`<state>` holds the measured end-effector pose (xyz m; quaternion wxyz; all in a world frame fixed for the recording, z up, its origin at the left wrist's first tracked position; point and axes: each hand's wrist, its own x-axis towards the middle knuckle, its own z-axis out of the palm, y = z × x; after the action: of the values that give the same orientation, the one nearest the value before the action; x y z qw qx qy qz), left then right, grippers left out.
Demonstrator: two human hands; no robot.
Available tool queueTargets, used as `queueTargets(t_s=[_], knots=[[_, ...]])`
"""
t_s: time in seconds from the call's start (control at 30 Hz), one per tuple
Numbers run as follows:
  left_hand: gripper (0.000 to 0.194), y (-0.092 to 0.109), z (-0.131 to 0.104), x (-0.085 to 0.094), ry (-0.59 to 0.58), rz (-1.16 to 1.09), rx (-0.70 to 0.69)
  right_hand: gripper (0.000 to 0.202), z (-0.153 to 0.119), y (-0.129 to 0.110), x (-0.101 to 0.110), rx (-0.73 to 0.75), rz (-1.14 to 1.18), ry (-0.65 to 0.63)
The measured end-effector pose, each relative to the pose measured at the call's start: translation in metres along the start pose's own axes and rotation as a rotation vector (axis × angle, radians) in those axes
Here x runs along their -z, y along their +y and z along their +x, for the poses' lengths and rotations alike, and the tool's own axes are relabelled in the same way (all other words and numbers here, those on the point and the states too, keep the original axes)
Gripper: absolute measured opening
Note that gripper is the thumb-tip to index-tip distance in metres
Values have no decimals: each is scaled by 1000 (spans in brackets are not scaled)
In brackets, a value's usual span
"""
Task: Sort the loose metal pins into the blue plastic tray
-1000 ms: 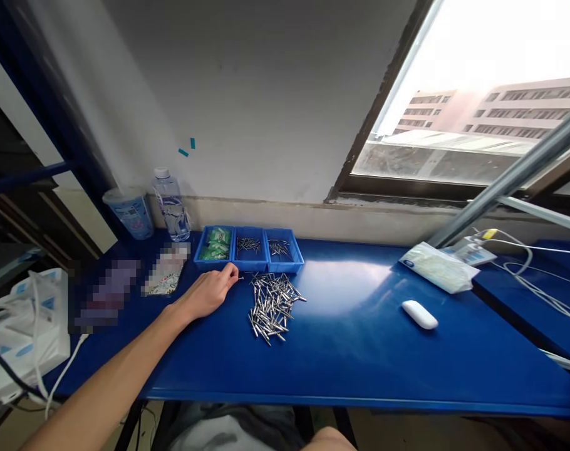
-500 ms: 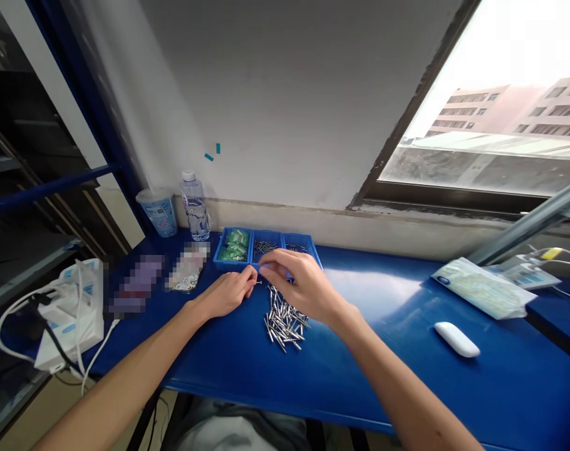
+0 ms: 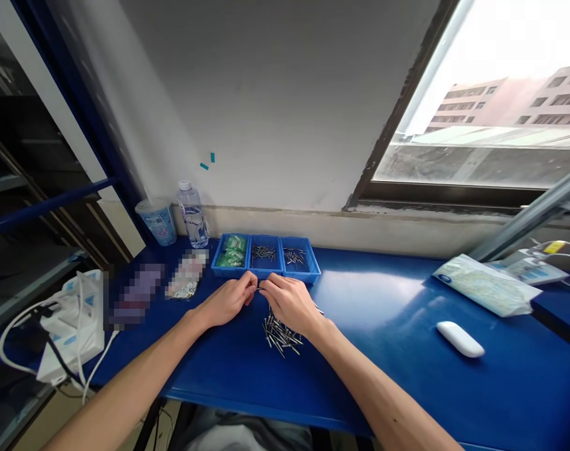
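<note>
My left hand is closed in a pinch on a thin metal pin whose bright end pokes out toward the right. Fingertips of my right hand meet the pin's other end, pinched together; whatever else they hold is too small to make out. Under and in front of the right hand lies a loose pile of slim silver metal pins, partly covered by it. Just behind both hands stands a blue three-part bin. Green-and-clear packets fill its left compartment, and small dark metal parts lie in the middle and right ones.
A water bottle and a paper cup stand at the back left. A power strip with cables lies far left. On the right are a white rounded case and a packet of wipes on the blue table.
My right hand has come down and left, from above the bin's front to the pin at my left fingertips. The bin's right compartments are now uncovered. The view has shifted slightly.
</note>
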<state>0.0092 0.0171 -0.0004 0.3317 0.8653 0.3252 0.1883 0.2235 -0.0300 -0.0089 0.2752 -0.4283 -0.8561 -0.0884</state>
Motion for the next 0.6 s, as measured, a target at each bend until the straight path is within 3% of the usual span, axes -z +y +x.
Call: queueTargets(t_s=[0.23, 0.6], knots=[[31, 5, -2, 8, -1, 61, -15, 28, -3, 0, 1, -99, 64, 105], [31, 7, -3, 11, -16, 143, -70, 29, -6, 2, -8, -130, 159, 105]])
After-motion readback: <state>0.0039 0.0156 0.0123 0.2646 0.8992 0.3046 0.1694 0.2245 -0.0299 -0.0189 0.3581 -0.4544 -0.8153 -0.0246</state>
